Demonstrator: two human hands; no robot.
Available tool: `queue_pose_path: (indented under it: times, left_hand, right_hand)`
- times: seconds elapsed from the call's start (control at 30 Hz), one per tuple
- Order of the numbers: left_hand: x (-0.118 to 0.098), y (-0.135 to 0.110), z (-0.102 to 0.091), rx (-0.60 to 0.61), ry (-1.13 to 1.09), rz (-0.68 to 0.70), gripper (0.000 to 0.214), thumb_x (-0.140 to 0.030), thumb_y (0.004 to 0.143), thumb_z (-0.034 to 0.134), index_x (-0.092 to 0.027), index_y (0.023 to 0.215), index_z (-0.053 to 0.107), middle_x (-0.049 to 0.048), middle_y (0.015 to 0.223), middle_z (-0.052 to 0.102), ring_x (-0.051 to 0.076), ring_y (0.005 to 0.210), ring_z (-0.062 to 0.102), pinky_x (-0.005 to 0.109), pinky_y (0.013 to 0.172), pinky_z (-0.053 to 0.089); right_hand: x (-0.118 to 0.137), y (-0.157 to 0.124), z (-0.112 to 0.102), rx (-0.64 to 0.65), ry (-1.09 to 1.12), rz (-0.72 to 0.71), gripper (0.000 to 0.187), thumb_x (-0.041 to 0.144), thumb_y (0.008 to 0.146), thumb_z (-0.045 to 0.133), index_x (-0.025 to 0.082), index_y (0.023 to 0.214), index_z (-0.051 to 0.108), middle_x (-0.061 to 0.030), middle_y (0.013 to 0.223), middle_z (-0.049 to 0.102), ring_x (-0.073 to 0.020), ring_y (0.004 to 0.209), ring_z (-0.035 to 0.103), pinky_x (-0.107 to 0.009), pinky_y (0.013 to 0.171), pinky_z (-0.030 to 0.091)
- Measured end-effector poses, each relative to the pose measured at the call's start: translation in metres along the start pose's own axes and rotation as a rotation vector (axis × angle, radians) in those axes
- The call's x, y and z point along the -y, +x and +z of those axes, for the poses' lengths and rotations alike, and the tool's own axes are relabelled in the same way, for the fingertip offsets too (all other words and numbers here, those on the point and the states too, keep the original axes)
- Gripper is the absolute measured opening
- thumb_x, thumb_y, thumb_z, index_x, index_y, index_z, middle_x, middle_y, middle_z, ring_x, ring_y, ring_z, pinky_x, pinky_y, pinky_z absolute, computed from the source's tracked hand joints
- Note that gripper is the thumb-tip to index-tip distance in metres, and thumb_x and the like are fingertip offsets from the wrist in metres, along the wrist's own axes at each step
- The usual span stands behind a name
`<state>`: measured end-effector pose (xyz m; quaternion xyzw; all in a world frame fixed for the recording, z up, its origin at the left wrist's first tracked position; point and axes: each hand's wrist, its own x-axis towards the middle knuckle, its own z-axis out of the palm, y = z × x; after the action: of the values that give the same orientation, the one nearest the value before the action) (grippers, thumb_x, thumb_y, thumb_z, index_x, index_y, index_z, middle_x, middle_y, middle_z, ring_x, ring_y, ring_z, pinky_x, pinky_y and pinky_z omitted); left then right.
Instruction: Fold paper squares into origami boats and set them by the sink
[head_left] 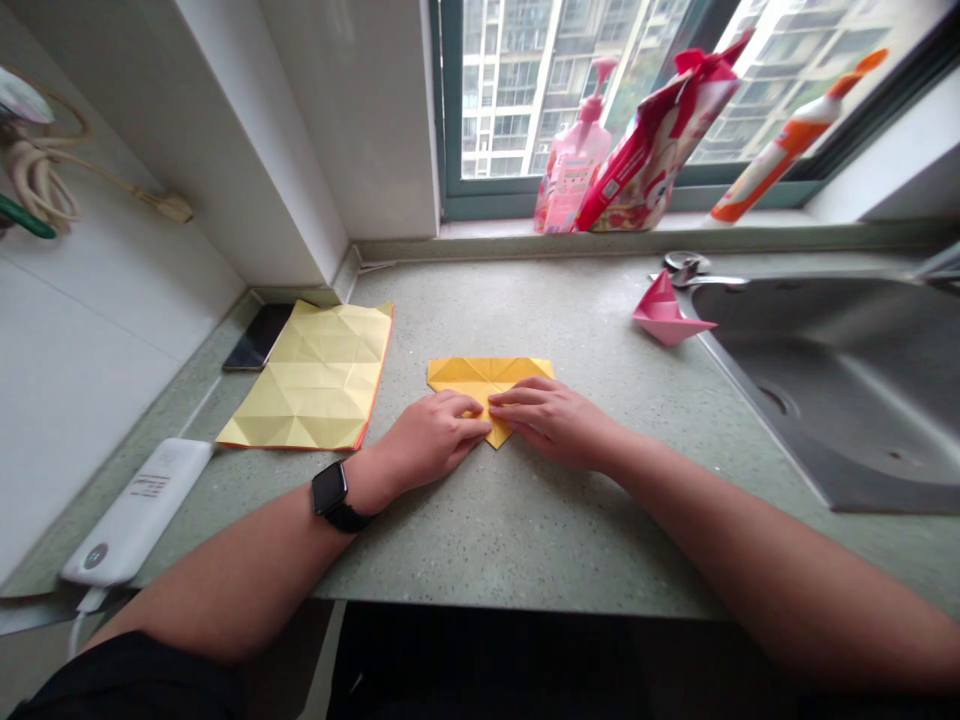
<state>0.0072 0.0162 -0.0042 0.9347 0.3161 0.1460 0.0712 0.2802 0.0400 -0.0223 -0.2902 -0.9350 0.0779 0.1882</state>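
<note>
Grip: left hand (429, 438) and right hand (556, 420) both lie palm-down on the folded orange paper (487, 372). The fingertips of the two meet at the paper's middle line. Left fingers are bent, tips pressing on the lower point; right fingers are nearly straight and laid flat. Neither hand closes around the paper; it is held by pressure only.

Paper: flat on the countertop (525, 530), centre, near the front edge. Wide straight edge faces the window, point faces the person. Diagonal creases show on the uncovered upper part.

Left wrist: black watch (331, 492).

Left of hands: a larger creased yellow sheet (315, 375), flat, apart from the folded piece. A dark phone (257, 338) lies partly under its far corner. A white power bank (139, 510) lies nearer the front, by the wall.

Right of hands: a pink folded paper boat (664, 312) stands just beside the rim of the steel sink (862, 400).

Window ledge: pink pump bottle (574, 160), red pouch (660, 140) leaning against it, and a tilted white bottle with an orange cap (787, 140).
</note>
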Motion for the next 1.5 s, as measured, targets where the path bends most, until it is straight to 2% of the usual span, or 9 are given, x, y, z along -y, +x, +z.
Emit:
queue_pose_path:
  times: [0.1,0.4,0.6,0.73,0.87,1.07,1.2,1.4,1.5]
  left_hand:
    - [-0.007,-0.005,-0.004,0.026,-0.002,0.028,0.021,-0.027,0.110,0.066,-0.027,0.121,0.083,0.0073,0.118,0.077,0.023,0.105,0.072,0.037,0.092,0.057]
    - [-0.012,-0.008,-0.007,0.058,-0.012,0.040,0.023,-0.029,0.110,0.064,-0.028,0.124,0.084,0.0089,0.119,0.076,0.025,0.109,0.072,0.040,0.097,0.056]
    - [-0.022,-0.012,-0.011,0.084,0.056,-0.065,0.024,-0.027,0.110,0.063,-0.026,0.125,0.081,0.0088,0.121,0.077,0.028,0.110,0.071,0.044,0.098,0.057]
    - [-0.025,-0.014,-0.011,0.053,0.104,-0.136,0.022,-0.025,0.108,0.063,-0.022,0.122,0.081,0.0103,0.130,0.078,0.030,0.116,0.072,0.050,0.106,0.054]
    - [-0.018,-0.015,-0.010,0.041,0.137,-0.225,0.022,-0.022,0.108,0.062,-0.020,0.121,0.080,0.0119,0.134,0.079,0.032,0.117,0.073,0.053,0.104,0.053]
    - [-0.003,-0.014,-0.011,0.014,0.207,-0.322,0.023,-0.022,0.107,0.062,-0.019,0.120,0.081,0.0097,0.129,0.082,0.031,0.112,0.075,0.050,0.100,0.053]
    - [0.007,-0.012,-0.012,0.007,0.269,-0.370,0.021,-0.022,0.106,0.063,-0.019,0.110,0.083,0.0096,0.127,0.083,0.031,0.104,0.077,0.050,0.095,0.054]
    - [0.017,-0.014,-0.015,-0.016,0.314,-0.399,0.022,-0.025,0.106,0.062,-0.020,0.113,0.083,0.0099,0.114,0.086,0.030,0.098,0.077,0.048,0.093,0.055]
    - [0.020,-0.017,-0.019,-0.025,0.363,-0.434,0.023,-0.025,0.106,0.060,-0.018,0.100,0.081,0.0129,0.101,0.084,0.032,0.099,0.075,0.051,0.096,0.055]
  right_hand:
    - [-0.001,-0.001,0.001,-0.002,0.009,0.005,0.033,0.022,0.110,0.059,0.030,0.133,0.082,-0.0057,0.138,0.080,-0.0242,0.116,0.074,-0.045,0.105,0.061]
    - [-0.001,-0.005,0.001,0.038,-0.012,0.000,0.034,0.026,0.105,0.071,0.037,0.135,0.081,-0.0041,0.139,0.079,-0.0264,0.120,0.071,-0.047,0.106,0.060]
    - [0.000,-0.004,0.002,0.037,0.005,0.007,0.029,0.027,0.105,0.071,0.033,0.130,0.083,-0.0074,0.141,0.078,-0.0278,0.120,0.071,-0.049,0.106,0.059]
    - [0.001,-0.005,0.002,0.052,0.006,0.020,0.031,0.028,0.104,0.071,0.034,0.133,0.082,-0.0070,0.142,0.077,-0.0289,0.123,0.071,-0.052,0.108,0.059]
    - [0.002,-0.005,0.001,0.057,0.023,0.032,0.034,0.027,0.103,0.073,0.035,0.134,0.081,-0.0062,0.142,0.077,-0.0285,0.125,0.070,-0.051,0.110,0.057]
    - [0.002,-0.006,0.000,0.070,0.013,0.030,0.034,0.026,0.103,0.072,0.033,0.134,0.081,-0.0064,0.143,0.077,-0.0286,0.125,0.070,-0.051,0.110,0.058]
    - [0.001,-0.006,0.001,0.073,0.006,0.017,0.035,0.025,0.103,0.071,0.033,0.136,0.080,-0.0065,0.143,0.077,-0.0287,0.126,0.069,-0.051,0.110,0.058]
    - [0.000,-0.006,0.001,0.068,0.013,0.022,0.034,0.027,0.102,0.074,0.035,0.134,0.080,-0.0057,0.143,0.077,-0.0285,0.125,0.070,-0.052,0.110,0.058]
    - [0.001,-0.005,0.001,0.068,0.019,0.026,0.034,0.027,0.102,0.074,0.034,0.134,0.080,-0.0064,0.143,0.077,-0.0287,0.126,0.069,-0.053,0.110,0.058]
